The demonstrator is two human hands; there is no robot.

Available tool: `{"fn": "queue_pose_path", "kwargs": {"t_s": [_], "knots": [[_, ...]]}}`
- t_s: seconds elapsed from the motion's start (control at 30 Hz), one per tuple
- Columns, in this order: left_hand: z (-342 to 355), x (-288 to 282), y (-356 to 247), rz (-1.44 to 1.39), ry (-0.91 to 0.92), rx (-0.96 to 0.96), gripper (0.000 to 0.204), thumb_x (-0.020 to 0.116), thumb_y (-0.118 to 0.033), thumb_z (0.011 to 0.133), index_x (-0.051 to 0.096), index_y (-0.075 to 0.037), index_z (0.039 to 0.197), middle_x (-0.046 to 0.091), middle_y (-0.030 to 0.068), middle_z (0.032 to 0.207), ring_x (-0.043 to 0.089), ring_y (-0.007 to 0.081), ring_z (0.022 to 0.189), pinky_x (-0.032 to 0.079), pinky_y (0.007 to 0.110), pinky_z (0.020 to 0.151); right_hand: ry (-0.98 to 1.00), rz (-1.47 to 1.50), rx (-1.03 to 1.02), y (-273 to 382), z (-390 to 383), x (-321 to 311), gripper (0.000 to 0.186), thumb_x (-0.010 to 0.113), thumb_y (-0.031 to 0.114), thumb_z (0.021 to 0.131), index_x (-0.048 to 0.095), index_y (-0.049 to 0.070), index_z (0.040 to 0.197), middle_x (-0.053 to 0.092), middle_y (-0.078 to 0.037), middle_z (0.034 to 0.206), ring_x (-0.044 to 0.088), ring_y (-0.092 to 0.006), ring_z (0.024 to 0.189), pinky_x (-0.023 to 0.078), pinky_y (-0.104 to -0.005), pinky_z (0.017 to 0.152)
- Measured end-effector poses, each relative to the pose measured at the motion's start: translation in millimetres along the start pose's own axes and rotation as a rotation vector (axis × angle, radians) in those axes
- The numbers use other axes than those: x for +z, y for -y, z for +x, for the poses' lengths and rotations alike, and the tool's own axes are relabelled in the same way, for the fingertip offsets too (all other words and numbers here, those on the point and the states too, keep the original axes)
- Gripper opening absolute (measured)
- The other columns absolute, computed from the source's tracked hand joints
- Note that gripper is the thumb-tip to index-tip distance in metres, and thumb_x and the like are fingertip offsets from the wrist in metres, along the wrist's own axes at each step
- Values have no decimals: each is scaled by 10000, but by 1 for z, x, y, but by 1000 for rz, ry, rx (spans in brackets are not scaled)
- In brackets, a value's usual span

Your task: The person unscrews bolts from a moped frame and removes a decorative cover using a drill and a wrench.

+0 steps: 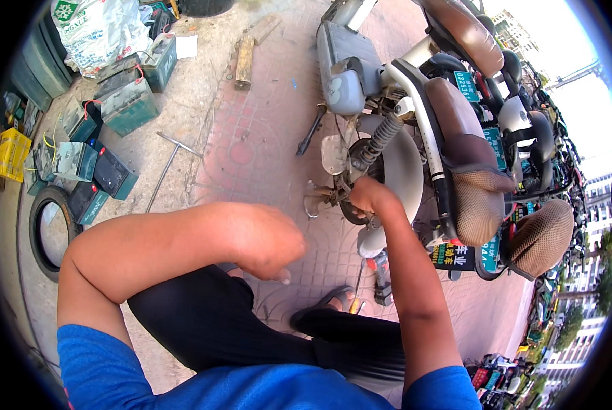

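As seen from above, with the person seated low on the pavement [265,137]:

Right hand [366,198]: closed around something at the rear wheel hub [350,205] of the grey scooter [347,75]; whatever it grips is hidden by the fingers.

Left hand [268,242]: curled into a loose fist, resting over the knee, holding nothing visible and well apart from the scooter.

Rear wheel: pale mudguard [405,164] above it, coil spring shock absorber [381,137] rising from the axle area, kickstand [311,130] down toward the pavement's middle.

Ground below the right forearm: a small bottle-like object [382,273] and a screwdriver with a yellow handle [356,294], just beside the person's sandalled foot [323,304].

Left edge of the pavement: several used batteries [125,102], a yellow box [10,154], a bare tyre [49,229], a white sack [104,31].

Middle of the pavement: a long T-handled wrench [169,160] and a wooden block [244,61], both out of reach.

Right side: a row of parked scooters with brown seats [463,116] and mesh seat covers [542,236].

Risk, judged: the one-handed grip at the hub could slip, driving knuckles into the metal parts around the axle, since the other hand does not brace the wheel.

Risk, judged: the scooter could tip if pulled sideways against its stand.

Risk, judged: loose tools by the foot could roll or be kicked away.
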State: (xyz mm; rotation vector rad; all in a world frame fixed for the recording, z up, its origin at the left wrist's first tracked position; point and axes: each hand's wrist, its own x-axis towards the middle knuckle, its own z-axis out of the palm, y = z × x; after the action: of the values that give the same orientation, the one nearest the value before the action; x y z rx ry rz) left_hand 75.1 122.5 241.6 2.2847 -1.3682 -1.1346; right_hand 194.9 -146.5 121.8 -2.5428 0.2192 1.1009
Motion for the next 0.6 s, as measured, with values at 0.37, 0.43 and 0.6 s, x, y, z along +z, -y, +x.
{"fn": "queue_pose_path", "kwargs": {"t_s": [0.37, 0.43, 0.6], "knots": [[3, -2, 1, 18, -51, 87, 416, 713, -319, 902, 613, 25, 1115, 700, 220, 938, 673, 427, 960, 534, 515, 839, -357, 664, -101, -37, 104, 204, 316, 696, 290, 900, 702, -26, 902, 728, -220, 1020, 724, -361, 897, 590, -429, 705], [9, -4, -2, 22, -50, 122, 415, 715, -316, 900, 611, 25, 1114, 699, 218, 935, 673, 425, 958, 534, 512, 839, -358, 1036, -148, -31, 145, 224, 332, 649, 282, 936, 676, -48, 911, 731, -224, 1007, 730, -343, 914, 592, -420, 683], [6, -2, 3, 4, -76, 135, 409, 721, -310, 896, 610, 31, 1093, 697, 227, 931, 673, 426, 947, 534, 509, 838, -302, 977, -211, 3, 119, 221, 380, 590, 298, 972, 657, -72, 913, 709, -281, 949, 710, -389, 931, 563, -468, 738]]}}
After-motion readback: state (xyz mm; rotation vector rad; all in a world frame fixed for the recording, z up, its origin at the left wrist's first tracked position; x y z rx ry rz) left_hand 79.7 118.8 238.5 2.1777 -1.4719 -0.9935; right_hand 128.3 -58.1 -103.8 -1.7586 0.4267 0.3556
